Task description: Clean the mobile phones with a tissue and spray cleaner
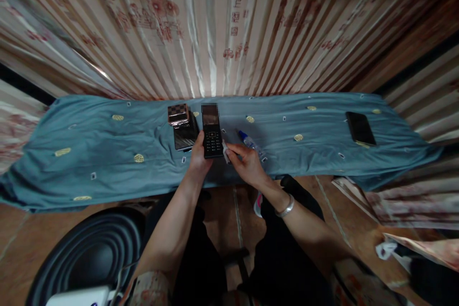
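Observation:
An unfolded black flip phone (213, 138) with a keypad rests in my left hand (200, 155), whose fingers wrap its left side. My right hand (246, 162) pinches a small whitish piece (225, 149), perhaps cloth or tissue, against the phone's lower right edge. Just beyond the right hand lies a clear bottle with a blue top (247, 139), partly covered by the fingers. Left of the phone, a brown checkered folded device (178, 114) sits on top of a dark, shiny phone-like slab (184, 135).
A teal patterned cloth (107, 138) covers the long, narrow table. Near its right end lies a black smartphone (360, 128). Patterned curtains (201, 33) hang close behind. A round black ribbed object (89, 248) and a white box (81, 297) are at lower left.

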{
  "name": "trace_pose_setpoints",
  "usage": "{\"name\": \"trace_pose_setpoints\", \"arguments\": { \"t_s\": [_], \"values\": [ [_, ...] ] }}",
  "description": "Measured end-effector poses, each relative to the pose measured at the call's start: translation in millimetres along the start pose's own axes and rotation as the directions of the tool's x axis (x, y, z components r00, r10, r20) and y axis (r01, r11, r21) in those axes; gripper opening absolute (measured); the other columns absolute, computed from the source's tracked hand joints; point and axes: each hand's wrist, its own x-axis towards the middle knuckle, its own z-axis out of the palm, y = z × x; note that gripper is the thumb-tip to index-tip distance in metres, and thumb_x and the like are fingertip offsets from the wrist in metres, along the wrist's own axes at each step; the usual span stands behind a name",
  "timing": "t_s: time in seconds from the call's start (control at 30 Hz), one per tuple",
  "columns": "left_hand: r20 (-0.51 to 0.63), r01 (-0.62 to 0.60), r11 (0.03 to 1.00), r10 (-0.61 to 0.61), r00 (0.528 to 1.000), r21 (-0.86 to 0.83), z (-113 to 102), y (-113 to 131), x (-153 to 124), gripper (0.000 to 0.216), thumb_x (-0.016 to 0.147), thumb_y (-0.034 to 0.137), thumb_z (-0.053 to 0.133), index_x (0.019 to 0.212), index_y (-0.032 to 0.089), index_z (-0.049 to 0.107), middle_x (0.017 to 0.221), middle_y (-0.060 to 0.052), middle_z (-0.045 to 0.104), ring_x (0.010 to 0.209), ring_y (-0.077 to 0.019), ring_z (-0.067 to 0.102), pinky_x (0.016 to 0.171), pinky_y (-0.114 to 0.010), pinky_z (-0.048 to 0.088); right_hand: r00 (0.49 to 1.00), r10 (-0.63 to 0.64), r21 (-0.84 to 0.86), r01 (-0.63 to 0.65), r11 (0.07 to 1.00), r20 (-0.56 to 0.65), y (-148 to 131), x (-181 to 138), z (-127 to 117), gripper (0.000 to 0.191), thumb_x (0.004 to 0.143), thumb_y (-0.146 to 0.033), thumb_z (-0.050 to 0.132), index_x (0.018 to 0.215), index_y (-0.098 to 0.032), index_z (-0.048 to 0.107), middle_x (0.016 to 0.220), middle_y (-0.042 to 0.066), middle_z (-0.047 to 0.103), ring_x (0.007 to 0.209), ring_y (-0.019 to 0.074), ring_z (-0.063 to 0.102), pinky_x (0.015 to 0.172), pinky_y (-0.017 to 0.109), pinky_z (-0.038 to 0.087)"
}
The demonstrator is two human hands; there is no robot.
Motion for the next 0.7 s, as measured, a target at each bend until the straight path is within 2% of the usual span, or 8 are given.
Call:
{"name": "trace_pose_setpoints", "arguments": {
  "t_s": [0.13,0.23,0.37,0.5,0.6,0.7],
  "values": [
    [-0.034,0.034,0.999,-0.035,0.999,-0.031,-4.1,4.7,4.8,0.037,0.104,0.026,0.043,0.075,0.016,0.064,0.061,0.002,0.062,0.051,-0.0097,0.055,0.057,-0.022,0.044,1.0,-0.013,0.061,0.013,0.998,-0.011,-7.4,-5.7,0.2,0.03,0.1,-0.028,0.049,0.116,-0.021,0.074,0.109,0.007,0.078,0.1,0.0208,0.074,0.09,0.033,0.059],
    [-0.042,0.031,0.999,-0.032,0.999,-0.036,-5.3,7.5,6.6,0.031,0.102,0.028,0.049,0.079,0.016,0.065,0.065,0.002,0.065,0.054,-0.0097,0.057,0.059,-0.022,0.046,1.0,-0.013,0.08,0.013,0.997,0.003,-9.9,-8.8,0.4,0.029,0.1,-0.028,0.049,0.114,-0.021,0.074,0.108,0.006,0.078,0.099,0.019,0.074,0.09,0.031,0.058],
    [-0.059,0.019,0.999,-0.021,0.998,-0.032,-3.2,8.4,4.2,0.029,0.102,0.026,0.047,0.082,0.016,0.066,0.066,0.001,0.066,0.055,-0.0102,0.059,0.06,-0.022,0.048,1.0,-0.009,0.106,0.011,0.994,-0.016,-5.9,-9.3,1.6,0.028,0.099,-0.029,0.051,0.113,-0.021,0.075,0.106,0.006,0.079,0.099,0.0186,0.074,0.091,0.03,0.057],
    [0.019,0.023,0.999,-0.023,1.0,0.022,-2.2,3.6,-1.3,0.027,0.1,0.023,0.051,0.078,0.016,0.065,0.062,0.002,0.063,0.051,-0.0098,0.056,0.058,-0.022,0.047,0.999,0.023,0.103,-0.018,0.994,-0.041,1.7,-4.9,2.2,0.028,0.099,-0.029,0.053,0.114,-0.023,0.075,0.108,0.005,0.079,0.101,0.0204,0.073,0.092,0.033,0.057],
    [0.069,0.029,0.997,-0.033,0.997,0.067,-2.5,-0.3,-5.7,0.027,0.1,0.022,0.05,0.079,0.015,0.066,0.064,0.001,0.064,0.054,-0.0105,0.059,0.065,-0.023,0.051,0.997,0.044,0.08,-0.039,0.996,-0.062,5.7,-0.3,2.3,0.028,0.099,-0.028,0.052,0.112,-0.023,0.076,0.105,0.006,0.079,0.099,0.0214,0.073,0.091,0.034,0.058],
    [0.065,0.046,0.995,-0.052,0.997,0.084,-1.8,-1.7,-10.2,0.026,0.099,0.021,0.049,0.082,0.014,0.067,0.067,0.0,0.066,0.066,-0.0135,0.066,0.075,-0.025,0.054,0.995,0.053,0.048,-0.049,0.998,-0.082,8.7,3.9,2.7,0.028,0.099,-0.027,0.052,0.112,-0.022,0.075,0.107,0.006,0.079,0.102,0.0217,0.073,0.092,0.034,0.058]
  ]
}}
